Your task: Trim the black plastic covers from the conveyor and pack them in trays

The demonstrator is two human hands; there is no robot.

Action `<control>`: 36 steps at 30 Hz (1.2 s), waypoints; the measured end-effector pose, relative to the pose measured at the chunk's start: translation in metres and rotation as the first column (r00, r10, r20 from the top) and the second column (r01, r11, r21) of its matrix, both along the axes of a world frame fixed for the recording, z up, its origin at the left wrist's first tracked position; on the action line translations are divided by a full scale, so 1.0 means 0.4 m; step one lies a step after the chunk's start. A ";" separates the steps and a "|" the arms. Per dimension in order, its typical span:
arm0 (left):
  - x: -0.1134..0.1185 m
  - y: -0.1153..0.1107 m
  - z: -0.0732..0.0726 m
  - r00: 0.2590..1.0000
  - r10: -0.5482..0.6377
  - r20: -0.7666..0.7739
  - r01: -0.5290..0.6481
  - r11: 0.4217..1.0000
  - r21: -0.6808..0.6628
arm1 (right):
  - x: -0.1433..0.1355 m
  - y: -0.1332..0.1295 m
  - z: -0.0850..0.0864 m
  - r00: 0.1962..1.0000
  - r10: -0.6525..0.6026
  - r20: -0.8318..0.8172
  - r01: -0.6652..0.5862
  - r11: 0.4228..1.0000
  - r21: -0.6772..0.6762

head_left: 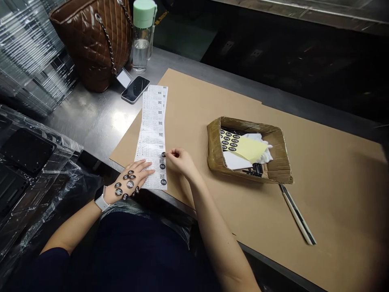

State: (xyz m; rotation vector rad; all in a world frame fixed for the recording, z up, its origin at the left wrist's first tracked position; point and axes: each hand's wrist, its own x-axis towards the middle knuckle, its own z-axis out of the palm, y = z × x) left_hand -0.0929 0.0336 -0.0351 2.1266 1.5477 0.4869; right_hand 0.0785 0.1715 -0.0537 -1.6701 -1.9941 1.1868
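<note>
My left hand (133, 178) lies with fingers spread on the lower part of a printed label sheet (152, 142). Several round black stickers (118, 192) are stuck to the back of that hand. At the sheet's right edge, my right hand (179, 159) pinches a small round black sticker (163, 154) between thumb and forefinger, against or just above the paper. Below it, two more black stickers (163, 182) sit on the sheet beside printed square codes. A second printed sheet (165, 101) shows partly from under the first.
To the right, a cardboard box (212, 150) holds a yellow sticker sheet (247, 148) and white material. A pen-like strip (298, 215) lies near it on brown cardboard (194, 105). A phone (135, 89), a brown bag (94, 44) and a bottle (140, 48) stand at the back left.
</note>
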 end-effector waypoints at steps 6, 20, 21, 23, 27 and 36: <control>0.000 0.001 0.004 0.999 0.007 0.031 -0.006 1.000 -0.018 | -0.026 0.005 0.003 0.992 -0.054 0.113 0.051 0.998 0.028; 0.005 0.025 -0.022 0.996 0.015 -0.092 -0.014 1.000 0.009 | -0.045 0.002 0.022 0.976 -0.099 0.196 0.100 0.995 0.004; 0.009 0.036 -0.025 0.992 0.028 -0.121 -0.025 0.999 0.024 | -0.046 0.002 0.024 0.974 -0.101 0.204 0.102 0.995 0.006; 0.019 0.063 -0.026 0.982 0.059 -0.180 -0.053 0.998 0.038 | -0.048 0.000 0.027 0.972 -0.100 0.213 0.101 0.995 0.007; 0.036 0.113 -0.015 0.954 0.055 -0.293 -0.059 0.998 -0.004 | -0.049 -0.002 0.035 0.971 -0.085 0.222 0.086 0.996 0.004; 0.039 0.143 -0.058 0.925 0.048 -0.376 -0.031 0.998 0.052 | -0.052 0.000 0.042 0.961 -0.085 0.264 0.089 0.996 -0.004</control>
